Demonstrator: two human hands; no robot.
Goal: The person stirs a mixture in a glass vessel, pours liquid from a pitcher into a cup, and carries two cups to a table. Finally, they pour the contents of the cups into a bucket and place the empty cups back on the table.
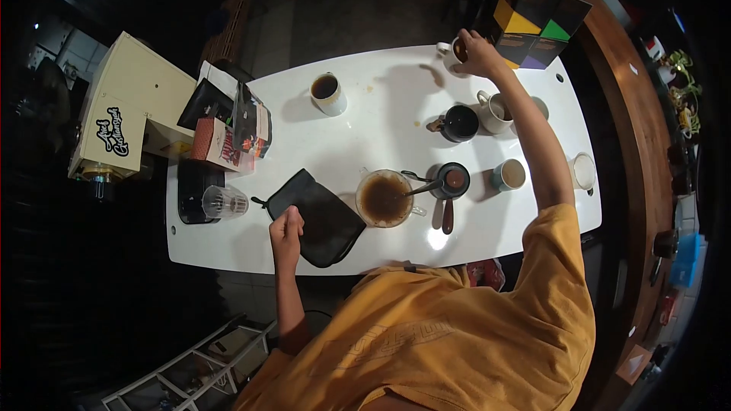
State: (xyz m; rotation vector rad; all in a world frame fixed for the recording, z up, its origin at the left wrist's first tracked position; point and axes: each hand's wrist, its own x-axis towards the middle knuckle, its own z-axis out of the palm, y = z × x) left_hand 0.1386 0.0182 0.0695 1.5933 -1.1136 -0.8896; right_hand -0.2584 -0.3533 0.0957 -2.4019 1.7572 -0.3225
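At the far right of the table, my right hand (478, 55) has its fingers round the rim of a white mug (447, 52) with dark liquid inside. My left hand (286, 231) is closed above the left edge of a black zip pouch (324, 224); whether anything is in its fingers is hidden. Beside the pouch stands a glass jug (387, 198) of brown liquid with a spoon (423, 188) in it. A black portafilter (448, 217) with a wooden handle lies to its right. A black cup (461, 123) and a cream mug (495, 114) stand below my right forearm.
A white mug of dark coffee (328, 95) stands at the back left. A small cup (509, 175) and a clear glass (584, 171) are on the right. Packets (222, 143) and a clear plastic cup (225, 202) sit at the left, a dark box (537, 19) at the back right.
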